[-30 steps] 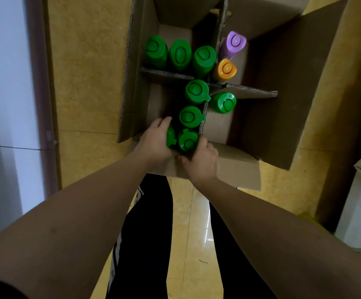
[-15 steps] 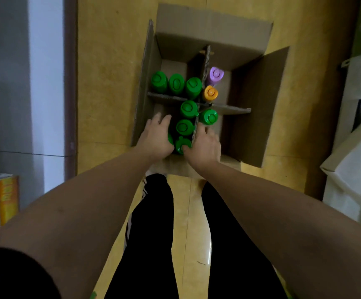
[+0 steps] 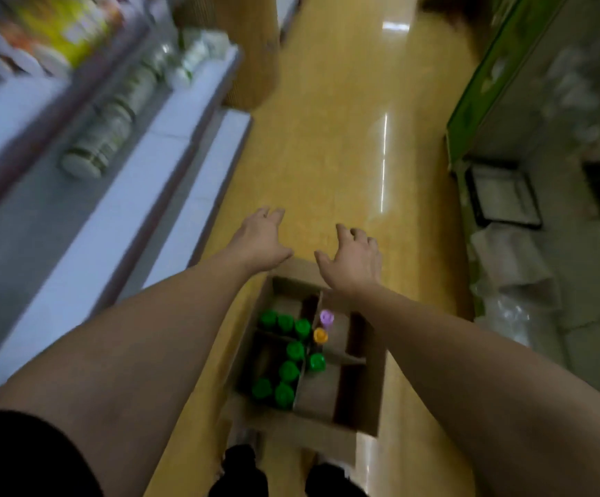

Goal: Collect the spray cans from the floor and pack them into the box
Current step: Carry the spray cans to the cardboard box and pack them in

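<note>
Green-capped spray cans (image 3: 289, 371), a purple-capped can (image 3: 326, 317) and an orange-capped can (image 3: 320, 335) are standing upright inside an open brown cardboard box (image 3: 375, 396).

A glossy yellow tiled floor (image 3: 327, 156) runs between white store shelves (image 3: 169, 138) at left, stocked with blurred pale jars (image 3: 108, 134) and a yellow packet (image 3: 65, 26), and a green-edged panel (image 3: 488, 77), a black-framed tray (image 3: 503, 195) and clear plastic bags (image 3: 506, 267) at right.

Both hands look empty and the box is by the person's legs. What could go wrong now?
The box sits right in front of the legs, so a step forward could kick it. The cans stand loose with room around them; a knock might topple them.
</note>
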Demonstrator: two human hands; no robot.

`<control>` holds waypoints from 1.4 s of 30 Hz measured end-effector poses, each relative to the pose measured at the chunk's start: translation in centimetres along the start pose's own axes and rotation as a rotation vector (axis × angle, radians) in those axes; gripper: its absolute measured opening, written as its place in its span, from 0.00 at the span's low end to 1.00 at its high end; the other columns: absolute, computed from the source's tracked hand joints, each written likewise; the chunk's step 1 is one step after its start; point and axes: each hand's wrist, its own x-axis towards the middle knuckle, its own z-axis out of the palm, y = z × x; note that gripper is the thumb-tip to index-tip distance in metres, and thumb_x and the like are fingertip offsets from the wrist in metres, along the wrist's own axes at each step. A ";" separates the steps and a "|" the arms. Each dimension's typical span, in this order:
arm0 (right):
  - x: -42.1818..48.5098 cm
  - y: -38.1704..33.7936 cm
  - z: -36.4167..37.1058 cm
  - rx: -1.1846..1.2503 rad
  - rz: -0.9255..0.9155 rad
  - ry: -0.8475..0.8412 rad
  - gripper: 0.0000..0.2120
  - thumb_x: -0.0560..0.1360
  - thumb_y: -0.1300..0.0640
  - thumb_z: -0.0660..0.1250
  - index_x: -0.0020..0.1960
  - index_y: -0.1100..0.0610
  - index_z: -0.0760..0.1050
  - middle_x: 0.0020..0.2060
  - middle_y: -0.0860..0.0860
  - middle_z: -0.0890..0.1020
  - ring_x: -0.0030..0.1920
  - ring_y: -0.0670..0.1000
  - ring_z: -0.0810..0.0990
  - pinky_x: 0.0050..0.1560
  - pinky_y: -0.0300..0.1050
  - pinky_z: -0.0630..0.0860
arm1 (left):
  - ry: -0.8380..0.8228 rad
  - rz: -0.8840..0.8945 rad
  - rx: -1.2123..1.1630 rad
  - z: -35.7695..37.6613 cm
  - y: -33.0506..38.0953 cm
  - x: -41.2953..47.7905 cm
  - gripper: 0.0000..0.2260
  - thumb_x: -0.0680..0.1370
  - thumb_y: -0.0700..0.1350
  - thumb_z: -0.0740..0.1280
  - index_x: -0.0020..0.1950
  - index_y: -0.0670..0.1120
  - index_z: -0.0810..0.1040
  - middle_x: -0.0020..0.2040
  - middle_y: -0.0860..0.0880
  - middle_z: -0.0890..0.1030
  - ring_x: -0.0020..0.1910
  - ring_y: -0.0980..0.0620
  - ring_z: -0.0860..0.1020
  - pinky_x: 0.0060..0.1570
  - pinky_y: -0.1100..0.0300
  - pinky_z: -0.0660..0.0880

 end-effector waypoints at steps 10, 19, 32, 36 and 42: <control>-0.5 -10.3 -21.6 -0.078 -0.277 0.270 0.36 0.78 0.37 0.64 0.81 0.47 0.56 0.79 0.55 0.60 0.77 0.61 0.59 0.73 0.59 0.62 | 0.391 0.110 0.189 -22.2 7.5 -7.9 0.39 0.77 0.56 0.70 0.83 0.52 0.53 0.82 0.44 0.51 0.81 0.39 0.49 0.75 0.42 0.60; -6.9 -22.4 -33.3 -0.097 -0.496 0.512 0.39 0.76 0.35 0.65 0.81 0.46 0.55 0.79 0.55 0.60 0.76 0.62 0.59 0.72 0.63 0.62 | 0.675 0.139 0.339 -37.5 6.9 -18.1 0.36 0.77 0.59 0.68 0.81 0.49 0.59 0.82 0.43 0.55 0.80 0.40 0.52 0.76 0.45 0.59; -13.6 -32.8 -31.9 -0.094 -0.929 0.382 0.39 0.76 0.33 0.63 0.81 0.46 0.53 0.80 0.55 0.58 0.76 0.63 0.59 0.71 0.64 0.63 | 0.851 -0.180 0.498 -42.6 0.3 -32.3 0.37 0.78 0.64 0.64 0.82 0.54 0.54 0.83 0.44 0.51 0.81 0.38 0.46 0.78 0.43 0.54; -17.2 -36.8 -30.7 -0.065 -1.123 0.340 0.40 0.76 0.33 0.64 0.81 0.46 0.53 0.80 0.55 0.58 0.76 0.62 0.59 0.71 0.61 0.63 | 0.871 -0.409 0.582 -42.5 -0.7 -39.2 0.37 0.78 0.65 0.63 0.82 0.55 0.52 0.83 0.44 0.49 0.81 0.39 0.45 0.78 0.44 0.53; -26.5 -41.8 -26.6 -0.009 -1.428 0.200 0.43 0.75 0.32 0.65 0.82 0.46 0.52 0.80 0.55 0.57 0.77 0.61 0.59 0.73 0.60 0.64 | 0.905 -0.795 0.549 -38.1 -3.0 -52.9 0.37 0.78 0.65 0.63 0.82 0.55 0.53 0.83 0.44 0.49 0.81 0.39 0.45 0.77 0.40 0.54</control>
